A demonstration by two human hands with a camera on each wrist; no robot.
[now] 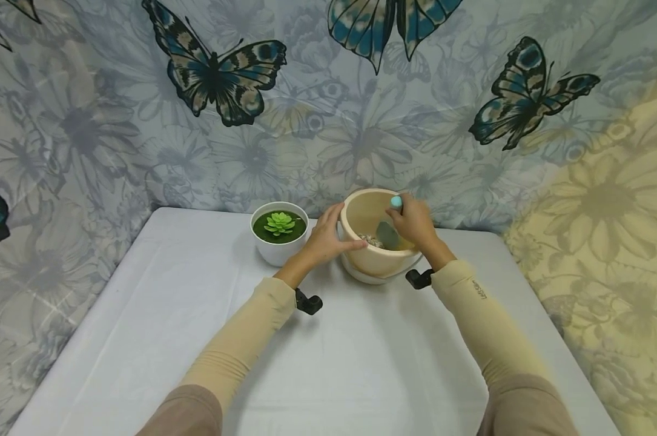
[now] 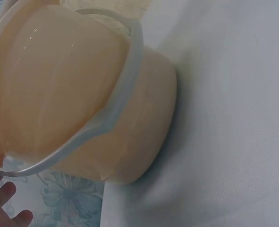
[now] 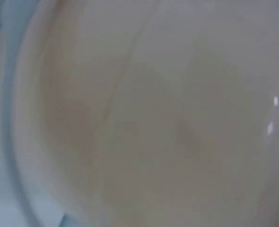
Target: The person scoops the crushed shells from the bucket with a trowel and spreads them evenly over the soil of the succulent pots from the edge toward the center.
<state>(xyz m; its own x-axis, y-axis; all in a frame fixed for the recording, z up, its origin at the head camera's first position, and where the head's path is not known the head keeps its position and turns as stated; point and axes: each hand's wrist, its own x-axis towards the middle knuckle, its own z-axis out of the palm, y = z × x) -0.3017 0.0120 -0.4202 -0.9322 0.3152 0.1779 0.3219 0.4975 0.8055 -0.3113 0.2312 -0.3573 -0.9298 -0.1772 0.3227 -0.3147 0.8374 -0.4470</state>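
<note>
A cream plastic bucket (image 1: 382, 264) with a pale handle (image 2: 122, 90) stands near the table's back edge. My left hand (image 1: 326, 235) rests on its left side, the thumb lying along the front rim and the fingers spread on the outside; in the left wrist view some fingertips show near the handle's end. Over the right rim, my right hand (image 1: 413, 221) grips a small trowel by its light-blue-ended handle, mostly hidden by the fingers. The trowel's grey blade (image 1: 387, 235) points down into the bucket, beside some pebbles (image 1: 372, 241). Only blurred bucket wall (image 3: 167, 113) fills the right wrist view.
A white pot (image 1: 278, 249) with a green succulent (image 1: 280, 223) stands left of the bucket, close to my left hand. The white-covered table (image 1: 333, 375) meets a butterfly-patterned cloth (image 1: 306, 139) behind the bucket.
</note>
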